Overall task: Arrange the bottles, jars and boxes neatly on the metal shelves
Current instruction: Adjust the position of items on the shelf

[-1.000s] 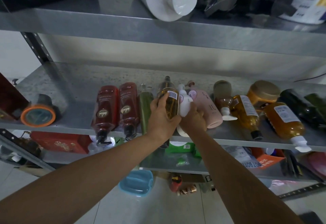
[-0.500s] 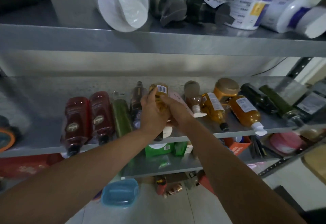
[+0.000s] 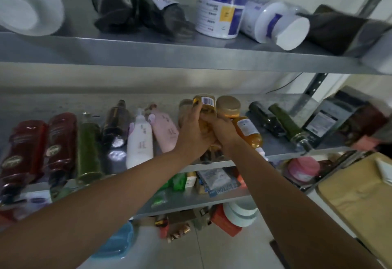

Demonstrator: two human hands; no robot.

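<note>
Middle metal shelf (image 3: 275, 144): our hands, left hand (image 3: 194, 135) and right hand (image 3: 223, 130), both grip the barcoded amber bottle (image 3: 206, 104), which we've carried rightward past the pink bottle (image 3: 166, 131) to group with the orange-amber bottle (image 3: 248, 131).

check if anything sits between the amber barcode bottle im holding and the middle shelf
Nothing visible blocks it. The left hand and right hand grip the amber barcode bottle at the middle shelf, gold-lidded jar close on its right, pink bottle on its left. The spot beneath is hidden.
</note>
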